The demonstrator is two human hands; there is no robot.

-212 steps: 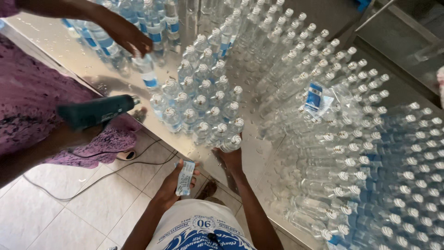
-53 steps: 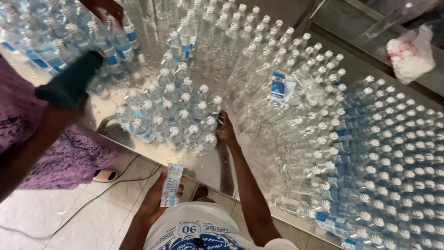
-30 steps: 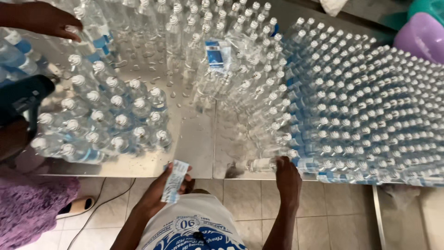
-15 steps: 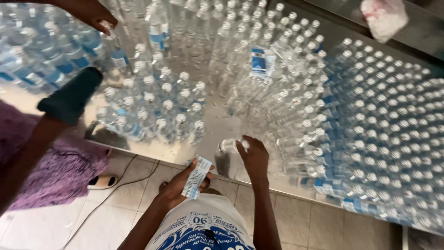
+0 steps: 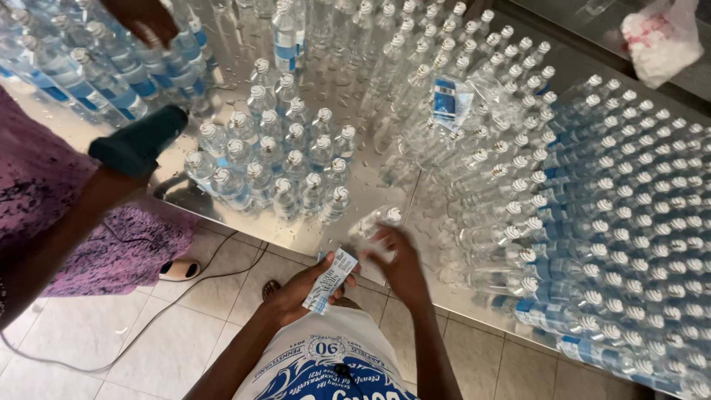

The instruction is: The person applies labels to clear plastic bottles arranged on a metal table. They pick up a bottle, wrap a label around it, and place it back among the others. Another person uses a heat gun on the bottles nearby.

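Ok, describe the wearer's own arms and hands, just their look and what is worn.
Both forearms are bare, with no sleeves, gloves, watch or rings visible on the left hand or the right hand, which is motion-blurred. Below them shows a white shirt with blue print.

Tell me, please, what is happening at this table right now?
A person stands at a shiny metal table crowded with small clear plastic bottles. Their left hand holds a white and blue paper label strip, while the right hand grips one clear bottle at the table edge. Beside them, another person holds a dark teal heat gun.
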